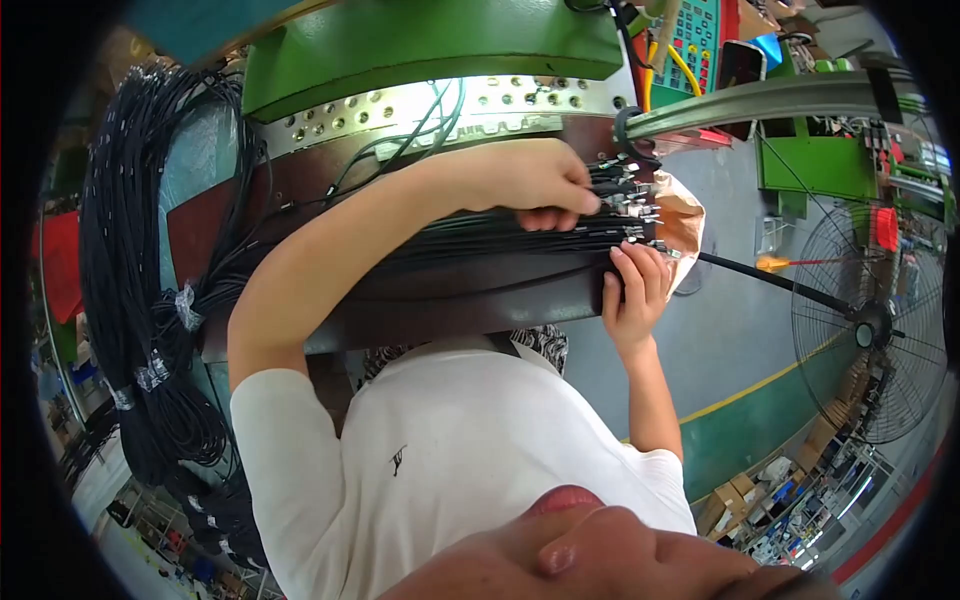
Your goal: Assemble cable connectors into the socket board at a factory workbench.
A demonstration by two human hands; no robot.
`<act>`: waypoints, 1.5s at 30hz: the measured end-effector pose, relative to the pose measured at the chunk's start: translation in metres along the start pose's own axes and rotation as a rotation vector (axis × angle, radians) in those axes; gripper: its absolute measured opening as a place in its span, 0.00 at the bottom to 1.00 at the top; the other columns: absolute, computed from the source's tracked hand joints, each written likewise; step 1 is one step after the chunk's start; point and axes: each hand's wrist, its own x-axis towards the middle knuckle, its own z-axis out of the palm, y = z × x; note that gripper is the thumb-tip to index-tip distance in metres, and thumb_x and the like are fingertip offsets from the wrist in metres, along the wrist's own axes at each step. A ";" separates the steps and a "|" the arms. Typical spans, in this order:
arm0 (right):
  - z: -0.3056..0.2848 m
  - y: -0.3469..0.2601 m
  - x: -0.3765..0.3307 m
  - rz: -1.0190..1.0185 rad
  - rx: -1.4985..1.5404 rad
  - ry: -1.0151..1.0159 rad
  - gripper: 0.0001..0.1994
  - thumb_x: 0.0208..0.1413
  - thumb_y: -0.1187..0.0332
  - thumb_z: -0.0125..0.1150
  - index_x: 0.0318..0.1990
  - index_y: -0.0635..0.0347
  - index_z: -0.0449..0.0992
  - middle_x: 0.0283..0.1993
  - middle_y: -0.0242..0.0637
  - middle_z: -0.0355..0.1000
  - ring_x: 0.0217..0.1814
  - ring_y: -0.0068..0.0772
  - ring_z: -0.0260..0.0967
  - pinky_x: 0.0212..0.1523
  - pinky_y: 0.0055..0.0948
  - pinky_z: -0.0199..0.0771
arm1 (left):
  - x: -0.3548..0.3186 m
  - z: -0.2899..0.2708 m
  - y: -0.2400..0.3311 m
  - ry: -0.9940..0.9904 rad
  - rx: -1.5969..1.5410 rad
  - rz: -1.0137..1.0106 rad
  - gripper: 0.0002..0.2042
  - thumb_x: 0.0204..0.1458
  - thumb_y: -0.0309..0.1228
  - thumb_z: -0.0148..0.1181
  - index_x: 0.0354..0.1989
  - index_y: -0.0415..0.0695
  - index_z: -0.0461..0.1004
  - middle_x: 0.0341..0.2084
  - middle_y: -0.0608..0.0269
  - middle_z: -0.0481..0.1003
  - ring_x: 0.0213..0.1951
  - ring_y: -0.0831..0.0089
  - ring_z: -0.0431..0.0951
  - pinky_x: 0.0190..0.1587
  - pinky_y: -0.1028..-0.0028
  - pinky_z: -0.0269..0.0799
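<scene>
A bundle of thin black cables lies across the brown worktable, with metal connector ends gathered at its right side. Over the cables, near these ends, is my left hand. Its fingers are curled in and the thumb side is pinched together; whatever they hold is hidden. My right hand rests at the table's right edge, its bent fingers closed over the nearest cable ends. Right beside the connectors a brown paper lining stands open.
Thick coils of black cable hang at the left. A green machine with a perforated metal plate stands behind the table. A metal rail runs out at the back right. A large caged fan stands at the right.
</scene>
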 end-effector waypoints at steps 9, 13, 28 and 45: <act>0.001 -0.052 0.091 0.636 1.205 -0.114 0.14 0.60 0.74 0.48 0.51 0.68 0.73 0.49 0.36 0.73 0.43 0.22 0.68 0.47 0.24 0.68 | -0.058 0.076 -0.021 0.412 -0.466 0.257 0.08 0.56 0.31 0.56 0.34 0.38 0.74 0.20 0.69 0.73 0.21 0.86 0.67 0.22 0.83 0.60; 0.031 -0.053 0.123 0.422 1.270 -0.690 0.18 0.66 0.58 0.46 0.48 0.64 0.76 0.46 0.35 0.75 0.47 0.22 0.68 0.50 0.25 0.66 | -0.071 0.087 -0.053 0.597 -0.756 0.289 0.13 0.62 0.40 0.50 0.42 0.42 0.71 0.21 0.70 0.69 0.20 0.87 0.60 0.22 0.86 0.54; 0.047 -0.059 0.135 -0.657 0.157 -0.188 0.14 0.45 0.68 0.62 0.42 0.55 0.74 0.35 0.32 0.67 0.39 0.33 0.67 0.43 0.36 0.70 | -0.086 0.088 -0.082 0.660 -1.036 0.348 0.11 0.64 0.37 0.46 0.42 0.42 0.67 0.24 0.67 0.69 0.24 0.82 0.66 0.25 0.82 0.63; 0.086 -0.087 0.141 -0.260 0.508 -0.345 0.12 0.38 0.83 0.62 0.33 0.61 0.71 0.37 0.35 0.72 0.41 0.41 0.71 0.41 0.35 0.72 | -0.129 0.088 -0.078 0.532 -1.122 0.405 0.16 0.65 0.41 0.43 0.45 0.40 0.68 0.22 0.65 0.69 0.24 0.79 0.69 0.30 0.80 0.69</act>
